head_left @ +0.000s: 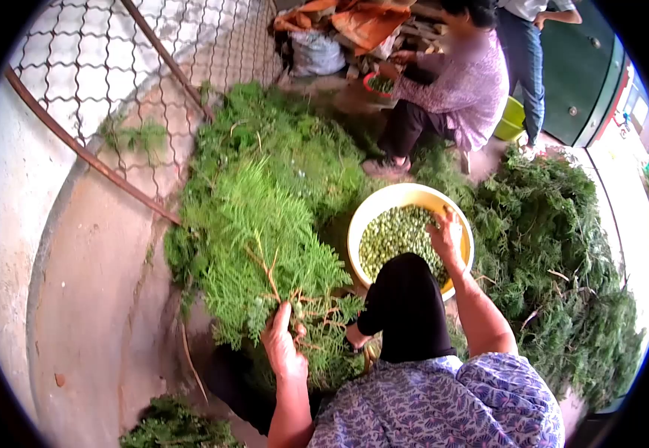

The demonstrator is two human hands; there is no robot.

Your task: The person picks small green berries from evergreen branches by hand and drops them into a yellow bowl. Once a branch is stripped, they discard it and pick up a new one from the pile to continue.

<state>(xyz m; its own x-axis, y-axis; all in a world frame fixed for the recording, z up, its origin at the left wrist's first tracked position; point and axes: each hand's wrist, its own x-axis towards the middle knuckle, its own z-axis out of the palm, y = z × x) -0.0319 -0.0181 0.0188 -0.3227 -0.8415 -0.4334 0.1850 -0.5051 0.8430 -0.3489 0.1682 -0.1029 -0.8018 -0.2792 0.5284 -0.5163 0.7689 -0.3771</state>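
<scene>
My left hand [286, 347] is closed round the stem of a leafy evergreen branch [272, 257]. The branch's flat, feathery sprays spread up and away from me, with bare brownish twigs near my fingers. Above the right side of a yellow basin [354, 257] is my right hand [448, 235], its fingers apart and nothing visible in them. Small round green cones [395, 235] lie in a thick layer in the basin. My dark-trousered knee [412, 299] covers part of its near rim.
Cut greenery [295, 142] is heaped ahead on the left, and another pile [556, 261] lies to my right. A seated person [459, 82] handles a small red bowl [370, 84]; another person stands behind. A metal mesh panel [123, 82] leans at the left.
</scene>
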